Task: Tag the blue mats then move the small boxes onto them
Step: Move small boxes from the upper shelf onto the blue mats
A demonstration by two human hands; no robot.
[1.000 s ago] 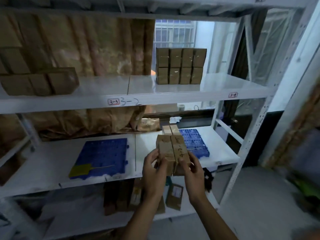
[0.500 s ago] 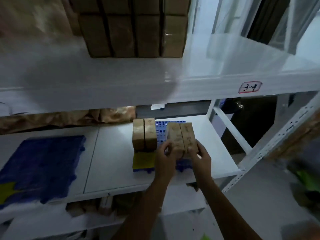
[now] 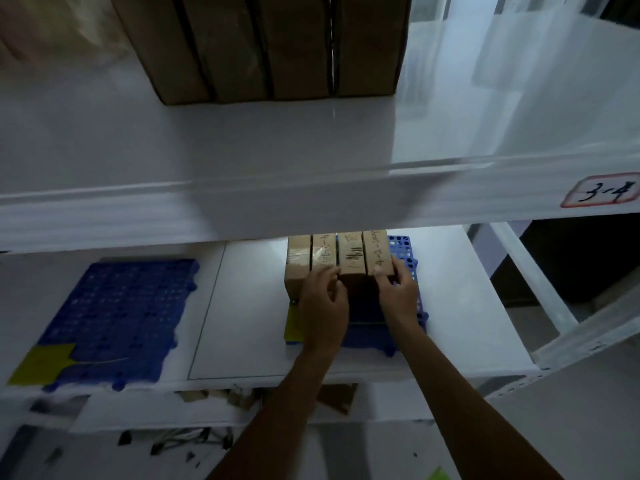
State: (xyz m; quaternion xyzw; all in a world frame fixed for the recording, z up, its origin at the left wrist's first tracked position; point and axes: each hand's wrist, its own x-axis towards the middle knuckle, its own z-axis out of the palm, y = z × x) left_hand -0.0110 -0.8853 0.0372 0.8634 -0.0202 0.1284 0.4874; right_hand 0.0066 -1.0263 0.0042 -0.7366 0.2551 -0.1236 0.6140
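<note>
Four small brown boxes stand in a row at the back of the right blue mat (image 3: 406,251). The right pair of boxes (image 3: 363,252) carries handwriting on top. It touches the left pair (image 3: 310,258). My left hand (image 3: 323,304) presses on the front left of the right pair, and my right hand (image 3: 398,294) wraps its right front corner. A yellow tag (image 3: 292,323) lies at that mat's front left corner. The left blue mat (image 3: 117,317) lies bare except for its own yellow tag (image 3: 41,363).
The white upper shelf (image 3: 311,202) overhangs close above the boxes and hides their backs. On it stands a block of larger cardboard boxes (image 3: 270,46). A label reading 3-4 (image 3: 601,194) is on its edge. Cardboard pieces (image 3: 334,396) lie on the shelf below.
Both hands carried the pair of boxes from mid-air onto the right mat and slid it back against the pair standing there. The camera moved closer and lower.
</note>
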